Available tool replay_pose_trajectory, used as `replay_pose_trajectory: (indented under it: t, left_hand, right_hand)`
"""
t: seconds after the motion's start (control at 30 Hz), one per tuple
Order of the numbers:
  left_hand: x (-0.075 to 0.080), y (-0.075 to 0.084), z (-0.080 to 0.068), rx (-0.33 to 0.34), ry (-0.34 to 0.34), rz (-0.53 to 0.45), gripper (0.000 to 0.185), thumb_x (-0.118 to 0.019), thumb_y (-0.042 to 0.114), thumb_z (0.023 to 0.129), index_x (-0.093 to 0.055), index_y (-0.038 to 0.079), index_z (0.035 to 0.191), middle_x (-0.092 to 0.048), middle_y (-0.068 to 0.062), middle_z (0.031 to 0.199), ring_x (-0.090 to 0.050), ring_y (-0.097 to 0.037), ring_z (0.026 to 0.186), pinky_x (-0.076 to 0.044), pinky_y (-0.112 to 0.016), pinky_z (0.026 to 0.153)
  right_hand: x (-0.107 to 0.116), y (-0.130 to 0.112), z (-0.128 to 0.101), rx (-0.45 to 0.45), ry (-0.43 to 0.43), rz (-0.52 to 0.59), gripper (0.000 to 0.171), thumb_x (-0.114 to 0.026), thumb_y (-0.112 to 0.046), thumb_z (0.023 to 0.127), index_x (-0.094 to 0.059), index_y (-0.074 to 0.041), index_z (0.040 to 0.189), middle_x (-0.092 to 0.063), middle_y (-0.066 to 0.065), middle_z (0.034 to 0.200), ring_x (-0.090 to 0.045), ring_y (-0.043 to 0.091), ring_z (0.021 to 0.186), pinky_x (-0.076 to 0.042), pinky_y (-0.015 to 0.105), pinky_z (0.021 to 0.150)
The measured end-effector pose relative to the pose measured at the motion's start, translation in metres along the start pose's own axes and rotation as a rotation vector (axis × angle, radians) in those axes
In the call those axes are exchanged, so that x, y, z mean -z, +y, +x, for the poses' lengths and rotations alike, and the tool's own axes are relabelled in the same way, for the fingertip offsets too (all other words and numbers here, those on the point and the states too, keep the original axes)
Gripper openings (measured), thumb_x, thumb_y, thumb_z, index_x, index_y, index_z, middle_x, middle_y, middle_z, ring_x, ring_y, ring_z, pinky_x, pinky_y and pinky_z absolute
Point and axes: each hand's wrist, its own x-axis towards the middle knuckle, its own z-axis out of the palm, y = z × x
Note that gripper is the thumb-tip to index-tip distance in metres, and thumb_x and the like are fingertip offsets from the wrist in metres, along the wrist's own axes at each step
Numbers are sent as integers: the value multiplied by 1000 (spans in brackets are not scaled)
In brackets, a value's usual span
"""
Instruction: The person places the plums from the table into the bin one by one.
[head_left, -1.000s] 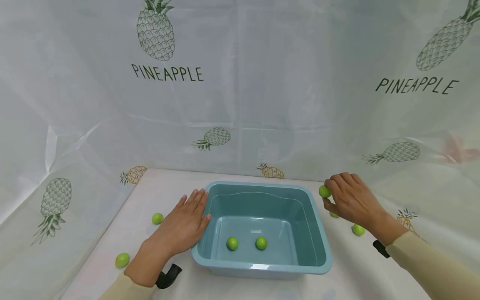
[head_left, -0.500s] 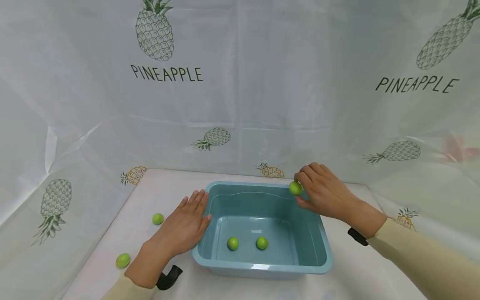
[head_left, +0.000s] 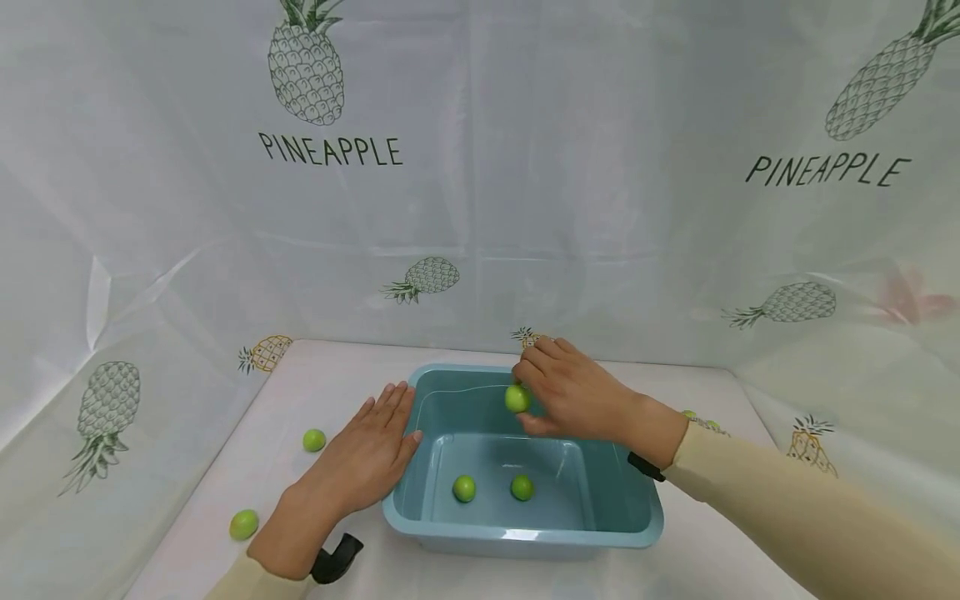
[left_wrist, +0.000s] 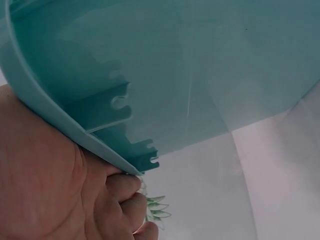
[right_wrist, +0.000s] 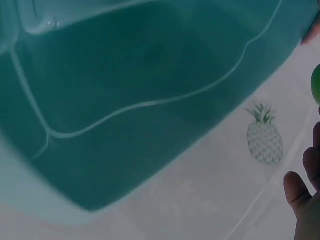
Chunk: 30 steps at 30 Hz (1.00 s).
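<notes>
In the head view, a light blue plastic basin (head_left: 517,533) stands mid-table with two small round green fruits, one on the left (head_left: 464,488) and one on the right (head_left: 522,487), on its floor. My right hand (head_left: 573,396) pinches another green fruit (head_left: 517,398) between thumb and fingers above the basin's back half; the right wrist view catches only a sliver of that fruit (right_wrist: 316,85) at its edge. Against the basin's left rim rests my left hand (head_left: 367,458), back upward and fingers extended. Its palm (left_wrist: 45,165) lies along the outer rim in the left wrist view.
Left of the basin, two green fruits, a far one (head_left: 314,440) and a near one (head_left: 243,524), lie on the pale tablecloth (head_left: 360,550). More green fruit (head_left: 689,414) peeks out behind the right sleeve (head_left: 780,492). A pineapple-print curtain (head_left: 562,192) hangs behind.
My right hand has carried the pinched green fruit leftward from beyond the basin's right rim to above the basin's middle. The left hand stays on the left rim.
</notes>
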Motion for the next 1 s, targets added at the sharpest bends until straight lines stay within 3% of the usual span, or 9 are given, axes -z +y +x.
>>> replay_pose_trajectory:
  t: [0.2, 0.73, 1.0]
  left_hand:
    - [-1, -1, 0, -2, -3, -10, 69, -49, 36, 112, -28, -7, 163, -28, -25, 170, -24, -41, 160, -26, -60, 128]
    - [-2, -2, -1, -1, 14, -25, 69, -49, 35, 112, -30, -7, 162, -30, -24, 170, -26, -41, 160, -27, -59, 128]
    - [-2, -2, -2, -1, 22, -28, 68, -51, 35, 111, -31, -7, 162, -32, -25, 169, -28, -41, 159, -29, -60, 127]
  right_hand:
    - [-16, -11, 6, 27, -47, 26, 35, -74, -43, 89, -58, -14, 100, -53, -3, 92, -41, 17, 85, -36, 32, 75]
    - [-49, -21, 6, 34, -192, 78, 31, -71, -46, 92, -60, -18, 102, -53, -7, 91, -41, 13, 84, -34, 28, 74]
    - [-59, -26, 5, 68, -201, 83, 33, -70, -48, 93, -60, -18, 104, -54, -6, 93, -42, 13, 85, -36, 29, 74]
